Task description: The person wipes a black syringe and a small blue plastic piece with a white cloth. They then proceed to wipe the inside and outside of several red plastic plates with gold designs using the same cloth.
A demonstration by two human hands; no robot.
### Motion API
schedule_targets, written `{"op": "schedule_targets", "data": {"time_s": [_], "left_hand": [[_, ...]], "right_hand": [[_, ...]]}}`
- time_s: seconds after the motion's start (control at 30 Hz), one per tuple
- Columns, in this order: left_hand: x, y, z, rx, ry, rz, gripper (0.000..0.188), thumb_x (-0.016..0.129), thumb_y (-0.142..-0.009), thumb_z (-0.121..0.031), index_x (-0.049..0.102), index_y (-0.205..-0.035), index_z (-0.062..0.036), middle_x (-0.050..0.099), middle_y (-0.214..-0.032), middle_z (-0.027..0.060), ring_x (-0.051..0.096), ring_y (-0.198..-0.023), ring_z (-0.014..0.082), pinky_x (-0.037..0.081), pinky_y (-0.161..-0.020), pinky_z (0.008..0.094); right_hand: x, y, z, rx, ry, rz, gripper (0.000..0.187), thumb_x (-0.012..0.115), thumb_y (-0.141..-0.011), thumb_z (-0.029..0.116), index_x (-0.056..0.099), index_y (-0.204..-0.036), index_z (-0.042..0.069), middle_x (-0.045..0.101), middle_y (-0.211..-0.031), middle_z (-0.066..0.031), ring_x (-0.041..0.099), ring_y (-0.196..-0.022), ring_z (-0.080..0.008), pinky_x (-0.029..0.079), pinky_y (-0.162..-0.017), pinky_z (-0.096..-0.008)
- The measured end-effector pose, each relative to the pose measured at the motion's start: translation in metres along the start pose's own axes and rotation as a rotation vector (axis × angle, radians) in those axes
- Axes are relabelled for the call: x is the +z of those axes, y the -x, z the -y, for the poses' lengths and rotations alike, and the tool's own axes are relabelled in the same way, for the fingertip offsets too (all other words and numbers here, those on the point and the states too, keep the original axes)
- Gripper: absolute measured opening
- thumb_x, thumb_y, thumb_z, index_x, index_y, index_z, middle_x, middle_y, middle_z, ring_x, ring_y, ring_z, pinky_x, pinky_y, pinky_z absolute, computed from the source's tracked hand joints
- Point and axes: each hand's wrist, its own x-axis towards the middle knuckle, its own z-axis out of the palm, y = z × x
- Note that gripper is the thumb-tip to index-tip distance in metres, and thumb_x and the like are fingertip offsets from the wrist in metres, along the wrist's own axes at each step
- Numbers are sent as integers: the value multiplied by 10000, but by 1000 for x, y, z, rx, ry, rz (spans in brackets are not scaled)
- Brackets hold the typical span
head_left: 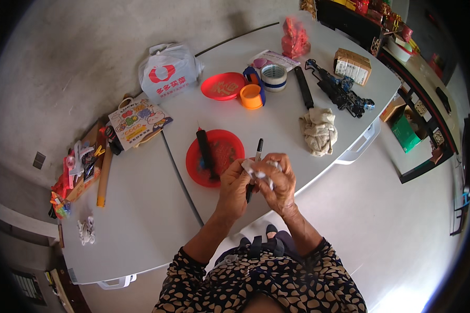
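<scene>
Both my hands meet above the table's near edge. A slim black-and-white pen (259,148) stands nearly upright between them, its black end pointing up. My left hand (234,190) is closed around the pen's middle. The fingers of my right hand (280,182) are bent around a crumpled white tissue (248,166) that lies against the pen, partly hidden by the fingers. Just left of my hands is a round red plate (193,169), with a black tube with a red tip (206,151) lying across it.
Farther back are a red dish (219,87), orange tape (251,98), a wide tape roll (273,78) and a white plastic bag (167,73). To the right lie a beige rag (318,132), a black stick (303,86), a black toy-like object (344,94) and a cardboard box (352,67).
</scene>
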Motion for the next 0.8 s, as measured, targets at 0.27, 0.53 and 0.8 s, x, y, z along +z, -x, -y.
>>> {"op": "schedule_targets", "data": {"time_s": [0.27,0.53,0.8], "left_hand": [[-19,36,-10,-196,128,17,88,527,-947,-128,549,-992,-55,555,-800,13,497,-665,66,404,-515,232],[-35,54,-15,-104,10,106,88,504,-950,-133,542,-1005,-77,547,-791,-20,511,-655,59,409,-505,222],[-15,89,-28,75,-250,-175,137,542,-931,-89,524,-1048,-20,536,-773,-5,515,-716,55,425,-516,221]], "right_hand": [[32,-10,2,327,-336,-284,214,535,-820,6,589,-1022,49,598,-916,-97,579,-793,-166,501,-689,-302],[57,56,15,135,-233,-202,254,603,-816,7,554,-1053,82,568,-1051,-119,599,-829,-113,479,-478,-221],[45,41,51,441,-565,-319,184,541,-824,-33,539,-980,64,575,-795,1,528,-664,-50,457,-571,-212]]}}
